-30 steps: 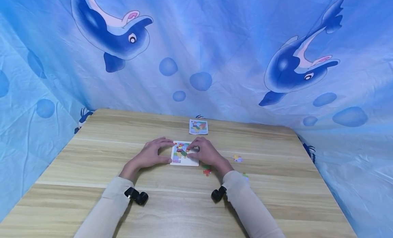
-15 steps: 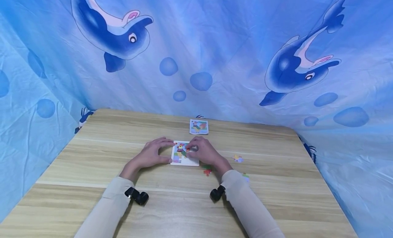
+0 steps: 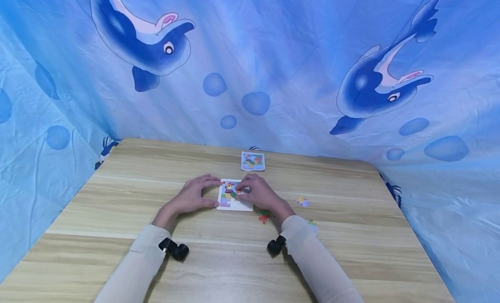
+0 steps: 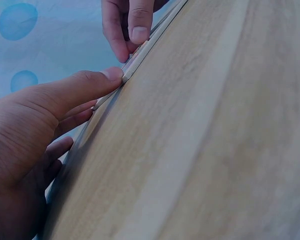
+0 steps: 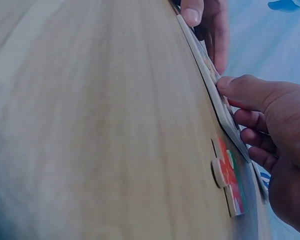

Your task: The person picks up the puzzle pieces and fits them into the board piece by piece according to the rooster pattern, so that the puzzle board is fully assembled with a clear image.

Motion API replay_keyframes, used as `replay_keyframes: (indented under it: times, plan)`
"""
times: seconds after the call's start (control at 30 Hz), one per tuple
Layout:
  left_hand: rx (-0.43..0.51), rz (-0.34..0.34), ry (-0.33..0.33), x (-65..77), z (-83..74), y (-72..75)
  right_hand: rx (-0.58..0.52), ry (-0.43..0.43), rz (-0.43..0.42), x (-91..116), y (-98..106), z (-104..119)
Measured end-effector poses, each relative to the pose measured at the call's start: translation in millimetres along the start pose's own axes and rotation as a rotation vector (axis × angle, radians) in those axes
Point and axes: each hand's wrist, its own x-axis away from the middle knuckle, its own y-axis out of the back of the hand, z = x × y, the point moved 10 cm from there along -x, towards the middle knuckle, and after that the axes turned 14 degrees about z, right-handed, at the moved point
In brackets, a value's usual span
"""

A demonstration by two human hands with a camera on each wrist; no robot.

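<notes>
A white-rimmed jigsaw board (image 3: 243,206) with a partly filled rooster picture lies flat on the table in the head view. My left hand (image 3: 195,193) holds its left side, thumb at the near corner and index finger at the far one. In the left wrist view the left thumb (image 4: 85,90) rests on the board's edge. My right hand (image 3: 261,192) is over the board's right half, thumb and index finger pinching a small puzzle piece against the picture; the fingers mostly hide it. In the right wrist view the right thumb (image 5: 245,91) touches the board's top.
A printed rooster card (image 3: 252,161) lies behind the board. Red and green loose pieces (image 5: 227,177) lie close to its near right corner. Farther right are a yellow and lilac piece (image 3: 302,202) and a green and lilac one (image 3: 313,226). A blue dolphin curtain (image 3: 250,55) hangs behind the table.
My right fingertips have shifted slightly left over the picture, and the wrist has edged left too. The left hand and the board keep their places.
</notes>
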Motion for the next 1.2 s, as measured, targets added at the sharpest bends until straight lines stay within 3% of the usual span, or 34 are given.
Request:
replay_keyframes:
  times: [0.63, 0.9, 1.2]
  plan:
    - [-0.019, -0.011, -0.002, 1.2, -4.7, 1.9, -0.018, 0.021, -0.027, 11.1, 7.2, 1.1]
    - [-0.009, 0.0, 0.009, 0.2, -1.7, -0.3, -0.047, -0.023, -0.088, 43.5, 26.3, -24.3]
    - [-0.002, 0.009, 0.014, -0.2, 0.7, -0.7, 0.009, -0.049, -0.172, 97.1, 60.3, -61.2]
